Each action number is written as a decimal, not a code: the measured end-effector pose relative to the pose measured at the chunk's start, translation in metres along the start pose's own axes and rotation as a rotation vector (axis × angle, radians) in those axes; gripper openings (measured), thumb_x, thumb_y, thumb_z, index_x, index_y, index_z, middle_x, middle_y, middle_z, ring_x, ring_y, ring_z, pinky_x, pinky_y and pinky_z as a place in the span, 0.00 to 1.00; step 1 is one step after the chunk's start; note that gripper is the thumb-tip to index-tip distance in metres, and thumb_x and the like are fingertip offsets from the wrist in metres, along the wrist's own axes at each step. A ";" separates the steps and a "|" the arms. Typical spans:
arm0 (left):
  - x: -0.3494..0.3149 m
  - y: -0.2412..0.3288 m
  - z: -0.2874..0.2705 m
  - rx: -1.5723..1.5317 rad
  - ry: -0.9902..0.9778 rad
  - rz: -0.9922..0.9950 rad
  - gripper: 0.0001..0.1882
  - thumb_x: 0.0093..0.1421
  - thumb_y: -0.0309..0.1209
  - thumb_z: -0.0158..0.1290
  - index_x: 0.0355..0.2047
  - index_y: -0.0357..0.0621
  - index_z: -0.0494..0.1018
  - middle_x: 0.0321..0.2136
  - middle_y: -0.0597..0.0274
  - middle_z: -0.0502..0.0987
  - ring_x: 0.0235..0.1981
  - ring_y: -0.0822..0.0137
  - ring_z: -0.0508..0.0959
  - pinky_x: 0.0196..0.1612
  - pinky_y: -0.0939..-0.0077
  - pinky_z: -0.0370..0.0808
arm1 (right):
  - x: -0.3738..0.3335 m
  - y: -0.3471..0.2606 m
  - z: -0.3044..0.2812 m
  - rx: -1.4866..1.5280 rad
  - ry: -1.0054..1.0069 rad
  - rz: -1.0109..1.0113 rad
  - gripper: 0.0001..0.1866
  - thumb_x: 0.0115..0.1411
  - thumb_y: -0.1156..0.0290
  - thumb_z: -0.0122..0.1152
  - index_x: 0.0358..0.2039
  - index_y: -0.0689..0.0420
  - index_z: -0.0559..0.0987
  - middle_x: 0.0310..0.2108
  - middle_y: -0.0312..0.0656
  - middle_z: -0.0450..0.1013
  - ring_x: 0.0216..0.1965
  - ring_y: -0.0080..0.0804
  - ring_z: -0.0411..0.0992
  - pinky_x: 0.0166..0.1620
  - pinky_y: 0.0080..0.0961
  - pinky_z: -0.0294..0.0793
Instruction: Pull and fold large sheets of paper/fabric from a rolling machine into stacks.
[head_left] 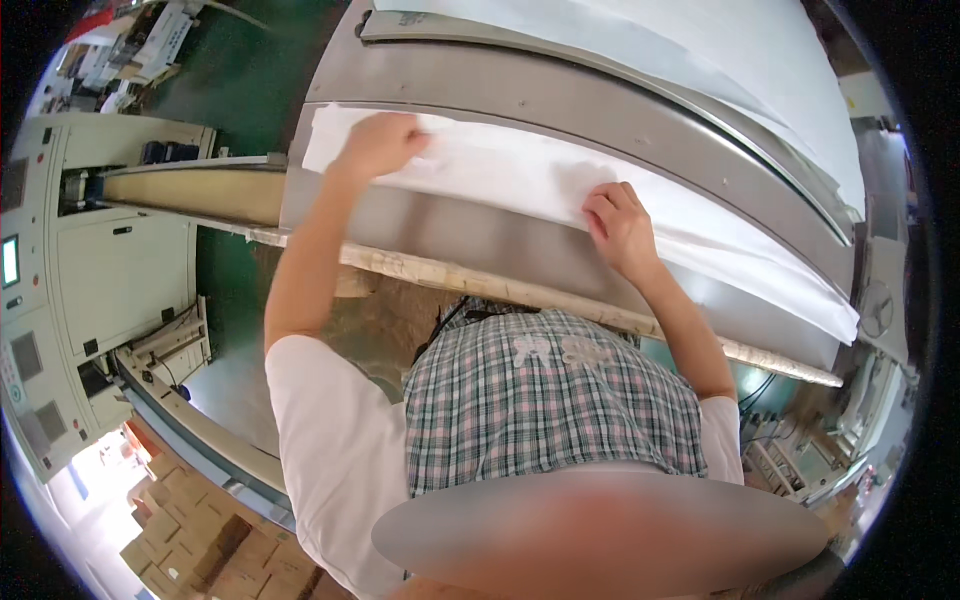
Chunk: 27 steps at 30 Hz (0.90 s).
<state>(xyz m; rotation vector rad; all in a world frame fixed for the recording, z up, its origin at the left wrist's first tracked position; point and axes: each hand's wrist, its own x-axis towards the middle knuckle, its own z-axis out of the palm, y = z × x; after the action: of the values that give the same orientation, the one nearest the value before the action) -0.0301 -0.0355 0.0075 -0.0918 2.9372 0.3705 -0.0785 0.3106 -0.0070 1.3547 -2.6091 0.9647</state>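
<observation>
A long strip of thin white sheet point(500, 165), soft and creased like cloth, lies across the grey metal table point(455, 222) in front of me. Near its left end, my left hand point(385, 145) is closed on the upper part of the strip, its fingertips slightly blurred. Further right, my right hand point(622, 225) has its fingers curled in a pinch at the strip's near edge. From there the white strip runs on to the table's right end, where it narrows and lies in folds.
Beyond a flat metal bar point(520, 100), large pale sheets point(700, 60) are spread. A wrapped, worn edge point(450, 273) runs along my side of the table. At left stands a pale machine cabinet point(125, 270) with a beige beam point(195, 193). Cardboard boxes point(190, 520) are stacked at lower left.
</observation>
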 end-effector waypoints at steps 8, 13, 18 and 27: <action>-0.033 -0.098 -0.051 0.252 -0.127 -0.408 0.19 0.51 0.46 0.48 0.26 0.41 0.72 0.27 0.49 0.75 0.33 0.51 0.74 0.34 0.59 0.71 | -0.010 0.005 -0.007 0.013 0.065 0.069 0.08 0.40 0.83 0.57 0.23 0.59 0.72 0.29 0.40 0.68 0.32 0.39 0.66 0.31 0.29 0.69; 0.027 0.021 -0.013 -0.142 0.305 0.060 0.16 0.54 0.42 0.48 0.21 0.40 0.70 0.24 0.50 0.74 0.27 0.49 0.73 0.31 0.58 0.68 | -0.014 0.006 -0.010 -0.031 0.076 0.072 0.08 0.40 0.83 0.57 0.23 0.59 0.72 0.29 0.41 0.68 0.32 0.39 0.66 0.32 0.29 0.69; 0.063 0.075 0.073 -0.080 0.434 0.165 0.16 0.56 0.40 0.45 0.20 0.41 0.70 0.21 0.50 0.73 0.25 0.49 0.72 0.29 0.58 0.67 | -0.023 0.018 -0.014 -0.096 0.089 0.033 0.12 0.38 0.80 0.58 0.27 0.58 0.71 0.32 0.42 0.67 0.35 0.41 0.65 0.39 0.33 0.67; -0.026 0.012 0.093 -0.015 0.425 0.086 0.09 0.54 0.30 0.42 0.22 0.40 0.68 0.21 0.50 0.71 0.25 0.49 0.70 0.28 0.59 0.66 | -0.138 0.098 -0.116 -0.202 -0.029 0.259 0.21 0.33 0.77 0.59 0.34 0.55 0.69 0.35 0.42 0.63 0.39 0.42 0.63 0.39 0.33 0.69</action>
<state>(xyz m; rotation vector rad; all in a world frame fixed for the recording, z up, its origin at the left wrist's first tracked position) 0.0101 0.0008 -0.0729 -0.0510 3.3669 0.4328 -0.0944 0.5149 -0.0066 1.0115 -2.8618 0.6834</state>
